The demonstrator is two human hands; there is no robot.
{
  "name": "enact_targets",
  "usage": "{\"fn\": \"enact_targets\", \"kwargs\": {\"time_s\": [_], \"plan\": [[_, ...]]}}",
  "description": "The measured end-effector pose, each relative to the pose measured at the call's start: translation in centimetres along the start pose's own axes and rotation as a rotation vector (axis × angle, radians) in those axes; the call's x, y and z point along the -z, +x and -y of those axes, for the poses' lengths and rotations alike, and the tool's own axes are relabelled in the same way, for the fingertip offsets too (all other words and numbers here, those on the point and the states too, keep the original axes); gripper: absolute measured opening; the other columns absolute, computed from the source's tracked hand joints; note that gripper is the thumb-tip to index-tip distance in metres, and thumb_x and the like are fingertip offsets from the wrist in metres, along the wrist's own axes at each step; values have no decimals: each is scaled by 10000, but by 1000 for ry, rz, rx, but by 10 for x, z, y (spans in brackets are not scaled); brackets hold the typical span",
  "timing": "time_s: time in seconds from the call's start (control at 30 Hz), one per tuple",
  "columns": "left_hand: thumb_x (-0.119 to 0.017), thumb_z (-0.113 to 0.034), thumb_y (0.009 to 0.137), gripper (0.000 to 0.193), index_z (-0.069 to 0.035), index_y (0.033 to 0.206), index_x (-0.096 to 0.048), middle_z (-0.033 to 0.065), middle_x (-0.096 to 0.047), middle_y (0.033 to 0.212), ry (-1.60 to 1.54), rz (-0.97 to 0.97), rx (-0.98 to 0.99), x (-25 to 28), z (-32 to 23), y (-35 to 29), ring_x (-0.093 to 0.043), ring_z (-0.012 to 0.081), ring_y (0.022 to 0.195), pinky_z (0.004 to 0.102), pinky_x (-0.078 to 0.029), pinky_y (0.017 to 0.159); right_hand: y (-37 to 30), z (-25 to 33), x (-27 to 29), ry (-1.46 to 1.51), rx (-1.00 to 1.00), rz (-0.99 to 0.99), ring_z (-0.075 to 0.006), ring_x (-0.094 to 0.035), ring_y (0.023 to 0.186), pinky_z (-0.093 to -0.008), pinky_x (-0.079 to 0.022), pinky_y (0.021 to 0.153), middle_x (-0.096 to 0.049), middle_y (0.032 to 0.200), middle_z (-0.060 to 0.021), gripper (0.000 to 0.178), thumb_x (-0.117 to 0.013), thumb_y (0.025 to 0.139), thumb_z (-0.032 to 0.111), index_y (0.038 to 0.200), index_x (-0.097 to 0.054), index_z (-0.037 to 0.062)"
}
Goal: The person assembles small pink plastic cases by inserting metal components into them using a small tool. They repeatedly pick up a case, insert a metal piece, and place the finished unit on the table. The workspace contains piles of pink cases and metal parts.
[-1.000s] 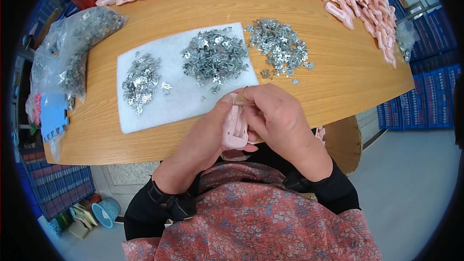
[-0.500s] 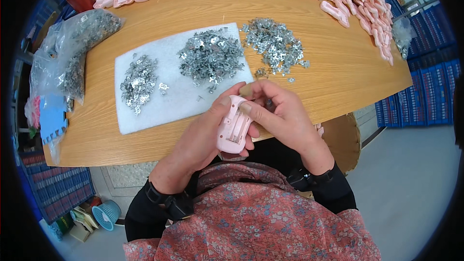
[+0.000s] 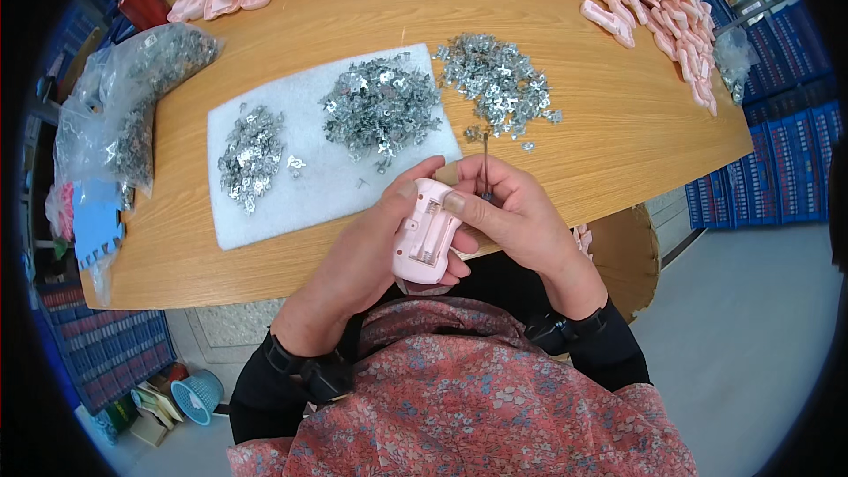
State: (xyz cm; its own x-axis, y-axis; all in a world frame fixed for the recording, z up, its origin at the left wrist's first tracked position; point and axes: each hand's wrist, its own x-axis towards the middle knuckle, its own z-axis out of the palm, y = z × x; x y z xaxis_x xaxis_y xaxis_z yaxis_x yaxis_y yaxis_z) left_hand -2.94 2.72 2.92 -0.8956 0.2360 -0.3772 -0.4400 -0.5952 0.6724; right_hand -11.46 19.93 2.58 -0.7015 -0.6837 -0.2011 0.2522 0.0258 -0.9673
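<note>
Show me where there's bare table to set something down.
The table has a broad bare patch between the rightmost metal pile and the pink shells; another lies between the white mat and the plastic bag. Crowded: the far edge, the mat's left pile and middle pile, the near edge by the left hand and right hand.

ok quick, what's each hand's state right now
Left hand: closed, holding the pink casing.
Right hand: closed on a thin metal rod, thumb against the pink casing.
</note>
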Motion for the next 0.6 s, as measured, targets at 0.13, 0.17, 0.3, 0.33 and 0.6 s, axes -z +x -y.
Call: {"fn": "enact_targets", "kwargs": {"time_s": [0.13, 0.17, 0.3, 0.33, 0.6], "plan": [[-377, -221, 1057, 448, -46, 1470, -371, 149, -670, 983, 508, -166, -279, 11, 11, -3, -672, 191, 817, 281, -546, 737, 0, 3, 5, -180, 20, 3, -36, -523, 777, -217, -462, 690, -583, 850, 29, 195, -665, 938, 156, 1037, -590, 5], [-389, -189, 1047, 424, -39, 1444, -403, 134, -667, 995, 599, -154, -286, 9, 9, -3, -661, 171, 841, 269, -533, 752, -1, 7, 6, -218, 12, 2, -35, -516, 788, -217, -459, 695, -576, 848, 30, 196, -668, 936, 157, 1036, -591, 6], [-421, -129, 1024, 369, -12, 1368, -486, 91, -650, 1048, 1050, -156, -350, -1, -6, -5, -633, 126, 904, 259, -508, 781, -4, 11, 0, -315, 4, -25, -35, -499, 778, -216, -450, 705, -562, 835, 35, 190, -667, 937, 156, 1037, -593, 12], [-425, -131, 1023, 362, -5, 1355, -496, 84, -645, 1064, 1185, -168, -374, -3, -8, -5, -630, 124, 911, 266, -509, 780, -4, 11, 0, -274, 3, -24, -35, -497, 775, -216, -449, 706, -562, 838, 35, 189, -664, 939, 156, 1039, -593, 12], [-406, -223, 1037, 369, -10, 1324, -499, 42, -559, 872, 138, -19, -85, 16, 0, -6, -523, 139, 661, 284, -473, 616, -8, 5, 2, -111, 137, -101, -37, -523, 795, -208, -454, 715, -578, 883, 26, 182, -661, 943, 129, 1057, -590, 6]]}}
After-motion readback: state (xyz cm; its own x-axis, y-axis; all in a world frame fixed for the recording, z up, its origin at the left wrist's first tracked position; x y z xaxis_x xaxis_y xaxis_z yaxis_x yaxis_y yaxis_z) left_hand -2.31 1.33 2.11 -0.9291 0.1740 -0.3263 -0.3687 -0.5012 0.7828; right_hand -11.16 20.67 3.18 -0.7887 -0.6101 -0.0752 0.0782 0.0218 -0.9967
